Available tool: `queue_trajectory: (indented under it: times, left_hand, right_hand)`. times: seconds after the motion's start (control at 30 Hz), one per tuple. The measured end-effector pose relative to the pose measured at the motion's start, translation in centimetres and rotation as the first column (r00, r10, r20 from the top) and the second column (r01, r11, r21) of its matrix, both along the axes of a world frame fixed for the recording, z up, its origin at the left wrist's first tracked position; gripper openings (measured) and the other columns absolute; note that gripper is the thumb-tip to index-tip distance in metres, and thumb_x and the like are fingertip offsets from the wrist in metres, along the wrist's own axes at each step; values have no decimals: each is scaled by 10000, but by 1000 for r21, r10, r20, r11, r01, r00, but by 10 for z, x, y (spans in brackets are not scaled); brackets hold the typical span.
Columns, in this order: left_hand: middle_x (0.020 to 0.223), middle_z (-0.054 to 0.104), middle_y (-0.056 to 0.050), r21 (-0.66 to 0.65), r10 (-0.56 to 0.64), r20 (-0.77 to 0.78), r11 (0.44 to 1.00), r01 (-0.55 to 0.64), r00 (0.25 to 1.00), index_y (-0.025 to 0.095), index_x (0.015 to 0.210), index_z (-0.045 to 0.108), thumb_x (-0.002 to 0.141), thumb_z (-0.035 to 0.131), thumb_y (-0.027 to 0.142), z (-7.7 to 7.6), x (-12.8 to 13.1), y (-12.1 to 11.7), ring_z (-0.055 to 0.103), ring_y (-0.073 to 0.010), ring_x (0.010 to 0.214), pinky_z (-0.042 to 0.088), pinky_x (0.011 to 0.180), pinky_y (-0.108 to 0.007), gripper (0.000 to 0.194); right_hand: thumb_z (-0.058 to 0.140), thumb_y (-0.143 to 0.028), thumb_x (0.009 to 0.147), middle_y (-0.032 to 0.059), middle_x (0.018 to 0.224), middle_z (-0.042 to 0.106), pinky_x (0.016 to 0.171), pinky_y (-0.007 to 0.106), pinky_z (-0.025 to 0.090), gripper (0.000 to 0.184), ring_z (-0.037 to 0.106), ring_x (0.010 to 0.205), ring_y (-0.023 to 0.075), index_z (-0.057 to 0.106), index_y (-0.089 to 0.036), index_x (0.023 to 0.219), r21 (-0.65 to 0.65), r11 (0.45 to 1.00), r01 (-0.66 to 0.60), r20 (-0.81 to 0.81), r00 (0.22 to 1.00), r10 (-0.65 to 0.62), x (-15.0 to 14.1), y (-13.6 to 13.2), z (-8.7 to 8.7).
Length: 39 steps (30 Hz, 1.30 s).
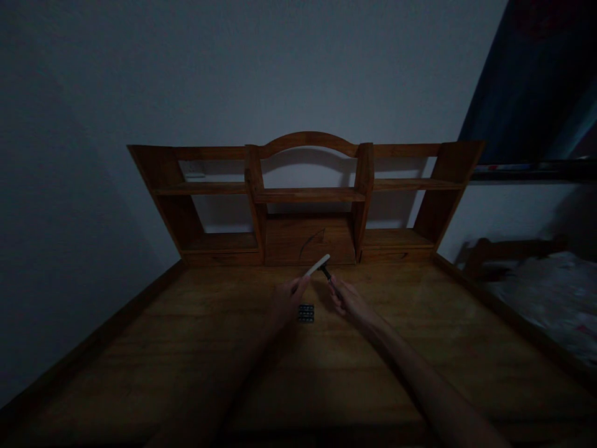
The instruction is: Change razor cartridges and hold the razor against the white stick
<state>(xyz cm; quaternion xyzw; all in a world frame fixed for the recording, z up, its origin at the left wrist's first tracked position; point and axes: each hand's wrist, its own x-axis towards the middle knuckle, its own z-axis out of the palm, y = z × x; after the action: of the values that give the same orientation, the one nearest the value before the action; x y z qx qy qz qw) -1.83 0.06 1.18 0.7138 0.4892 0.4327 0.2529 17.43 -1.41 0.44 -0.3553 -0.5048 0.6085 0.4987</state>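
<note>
My left hand (288, 301) is closed around the lower end of a long, narrow, pale strip (318, 265) with a rounded tip; its exact kind is unclear in the dim light. In my right hand (347, 298) is a razor (326, 274) with a dark handle, its fingers wrapped round the grip. The razor's head meets the strip near its upper end, or lies just behind it. On the desk below, between both hands, sits a small dark pack (306, 313) with rows of light marks.
The wooden desk (224, 348) spreads under both arms. A wooden shelf unit (308, 195) stands along its back, against the wall. One thin dark curved line (311, 241) shows on its middle panel. Beyond the right edge lies a pale, crumpled heap (555, 298).
</note>
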Motion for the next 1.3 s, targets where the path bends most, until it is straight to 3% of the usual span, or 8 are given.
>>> queue_trajectory:
  times: [0.1, 0.33, 0.67, 0.83, 1.0, 1.13, 1.2, 1.3]
  left_hand:
    - [792, 672, -20, 5, 0, -5, 1000, 0, 1000, 173, 874, 687, 904, 346, 589, 0, 0, 1, 586, -163, 709, 409, 648, -247, 539]
    - [707, 642, -13, 9, 35, -78, 999, -35, 996, 174, 835, 686, 896, 356, 601, -1, -1, 0, 564, -156, 656, 380, 595, -241, 544]
    - [690, 638, -4, 52, 69, -70, 996, -66, 995, 168, 803, 676, 911, 348, 565, -1, -1, 2, 556, -138, 628, 382, 592, -236, 525]
    - [707, 653, -7, 48, 73, -74, 996, -70, 995, 174, 775, 665, 906, 355, 579, -1, 0, 1, 581, -151, 647, 391, 601, -245, 527]
    - [746, 671, -11, 48, 77, -65, 996, -74, 995, 178, 788, 670, 910, 349, 576, 0, 1, 0, 598, -157, 678, 406, 632, -251, 526]
    - [767, 679, -20, 54, 74, -106, 996, -68, 992, 177, 810, 675, 915, 348, 560, 0, 0, 1, 599, -157, 692, 394, 621, -245, 515]
    - [765, 681, -22, 58, 69, -118, 996, -62, 991, 177, 832, 679, 919, 347, 547, 0, 0, 1, 596, -156, 682, 382, 601, -241, 505]
    - [719, 669, -18, 62, 84, -118, 995, -77, 989, 175, 830, 685, 920, 344, 545, -1, 0, 1, 588, -151, 647, 368, 581, -238, 511]
  right_hand:
    - [551, -644, 815, -77, 514, 373, 333, 163, 179, 462, 265, 382, 48, 514, -191, 735, 35, 999, 22, 22, 1000, -23, -4, -3, -1]
    - [550, -655, 808, -104, 477, 275, 319, 170, 151, 464, 175, 368, 51, 477, -207, 717, 68, 988, 139, -141, 982, -128, 5, 1, 14]
    - [521, -650, 831, -99, 484, 301, 320, 175, 172, 461, 209, 362, 54, 458, -208, 715, 76, 983, 169, -98, 982, -161, 9, 4, 13]
    - [501, -648, 838, -84, 505, 354, 346, 191, 185, 456, 263, 382, 68, 483, -209, 719, 88, 986, 141, 41, 989, -145, 6, 1, 8]
    - [494, -604, 865, -56, 556, 404, 426, 212, 253, 439, 338, 478, 95, 508, -201, 690, 247, 953, 177, 183, 957, -225, 6, -5, 11]
    - [514, -547, 881, -20, 659, 480, 519, 211, 334, 395, 426, 605, 118, 562, -192, 714, 361, 903, 235, 194, 928, -319, 5, -5, 11]
    - [539, -550, 866, -21, 646, 473, 488, 203, 316, 391, 416, 578, 111, 569, -191, 715, 321, 910, 262, 149, 935, -322, 5, -2, 9]
    - [546, -594, 842, -63, 533, 367, 384, 195, 221, 418, 294, 438, 81, 537, -199, 707, 147, 956, 255, 7, 966, -259, 8, 4, 7]
